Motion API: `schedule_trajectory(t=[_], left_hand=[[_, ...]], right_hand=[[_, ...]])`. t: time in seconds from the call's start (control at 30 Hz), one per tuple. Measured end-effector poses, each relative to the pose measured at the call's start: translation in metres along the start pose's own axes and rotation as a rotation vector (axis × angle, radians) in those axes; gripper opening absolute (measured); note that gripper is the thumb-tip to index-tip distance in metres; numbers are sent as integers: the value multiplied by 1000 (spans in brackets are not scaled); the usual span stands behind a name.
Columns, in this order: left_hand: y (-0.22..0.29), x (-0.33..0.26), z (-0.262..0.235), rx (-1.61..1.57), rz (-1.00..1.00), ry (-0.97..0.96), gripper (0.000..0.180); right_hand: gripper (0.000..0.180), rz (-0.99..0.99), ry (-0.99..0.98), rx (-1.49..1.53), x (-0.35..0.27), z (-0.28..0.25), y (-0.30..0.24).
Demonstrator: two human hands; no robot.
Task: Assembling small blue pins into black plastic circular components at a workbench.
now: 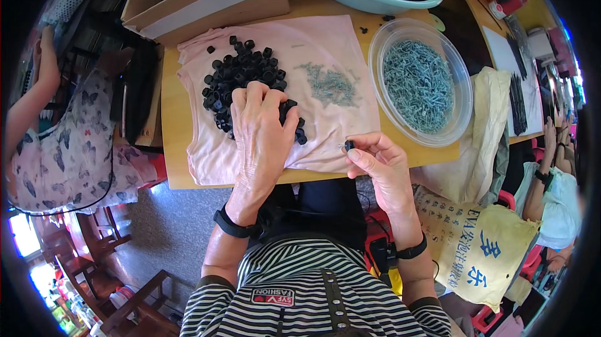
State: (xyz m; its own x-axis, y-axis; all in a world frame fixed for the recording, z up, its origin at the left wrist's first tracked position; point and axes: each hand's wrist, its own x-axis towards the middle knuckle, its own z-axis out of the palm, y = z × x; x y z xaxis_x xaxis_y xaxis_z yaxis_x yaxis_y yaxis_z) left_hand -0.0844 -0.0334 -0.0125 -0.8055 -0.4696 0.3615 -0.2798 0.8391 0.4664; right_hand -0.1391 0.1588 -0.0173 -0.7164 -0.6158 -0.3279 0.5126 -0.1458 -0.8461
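My left hand (263, 127) lies over the heap of small black plastic pieces (247, 64), its fingers curved and apart. Black pieces sit right by its thumb and index finger; some fingertips are hidden among them. In front of me at the right, my right hand (379, 158) pinches one black plastic piece (349, 145) between thumb and fingers, with a thin pale screw tip pointing left from it. Both rest on or above a pink cloth (313, 36). A loose patch of silvery screws (332, 86) lies on the cloth between heap and tub.
A clear round tub (418, 86) full of screws stands at the right on the wooden table (181, 177). Behind are a cardboard box (210, 8) and a pale green basin (375, 2), both holding black pieces. Other people sit left and right. A printed sack (476, 243) lies at the right.
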Motion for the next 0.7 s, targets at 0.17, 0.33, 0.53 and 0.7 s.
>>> schedule_trajectory(t=[0.17,0.33,0.53,0.7], left_hand=[[2,1,2,-18,27,1,18],[8,-7,-10,-351,88,0,21],[11,-32,-12,-915,9,-109,23],[19,-51,-15,-1550,-220,-234,25]], right_hand=[[20,-21,6,-8,-2,5,-5],[20,-75,-8,-17,-9,10,-12],[22,-165,-34,-48,-18,22,-16],[20,-214,-68,-14,-28,31,-20]])
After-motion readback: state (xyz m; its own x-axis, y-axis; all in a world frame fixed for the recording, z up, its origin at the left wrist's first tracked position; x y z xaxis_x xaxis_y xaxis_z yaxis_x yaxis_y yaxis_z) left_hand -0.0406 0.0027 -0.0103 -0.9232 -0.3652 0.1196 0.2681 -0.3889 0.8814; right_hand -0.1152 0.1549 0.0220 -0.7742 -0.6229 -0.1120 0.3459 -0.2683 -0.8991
